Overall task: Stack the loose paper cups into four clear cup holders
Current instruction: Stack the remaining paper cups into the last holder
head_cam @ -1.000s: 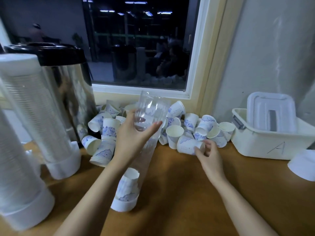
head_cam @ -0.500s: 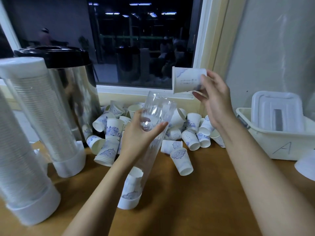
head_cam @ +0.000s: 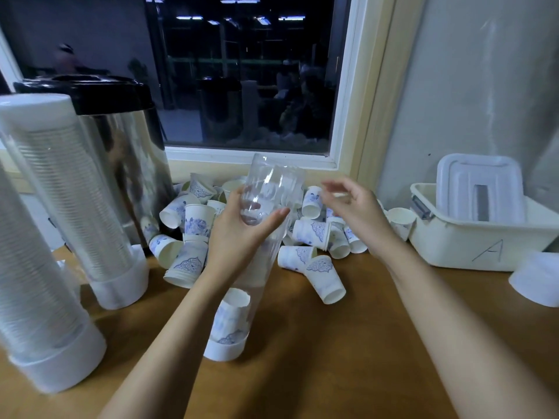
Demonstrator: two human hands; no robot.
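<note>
1. The first holder (head_cam: pixel 33 282), at the far left edge, stands on the desk (head_cam: pixel 348 358) packed with cups almost to its top. I judge it done.
2. The second holder (head_cam: pixel 72 189), just right of it, is packed the same way and capped in white. This one looks done too.
3. The loose cups (head_cam: pixel 198 217) lie in a heap along the window sill, from the urn (head_cam: pixel 121 152) across to the bin (head_cam: pixel 472 246). Dozens are left to stack.
4. The left hand (head_cam: pixel 236 237) grips the third holder (head_cam: pixel 272 182) at mid-height, fingers curled round the clear tube. The tube leans back toward the window with its base on the desk.
5. Only a short stack (head_cam: pixel 231 316) sits at the bottom of that holder, and most of the tube is empty.
6. The right hand (head_cam: pixel 357 216) hovers just right of the tube's open mouth. Its fingers are apart and loosely bent, and I see nothing in them, though they are blurred.
7. No fourth holder is visible. A white cap (head_cam: pixel 535 279) lies at the right edge, and I cannot tell what it belongs to.
8. By this count about half the job is done.
</note>
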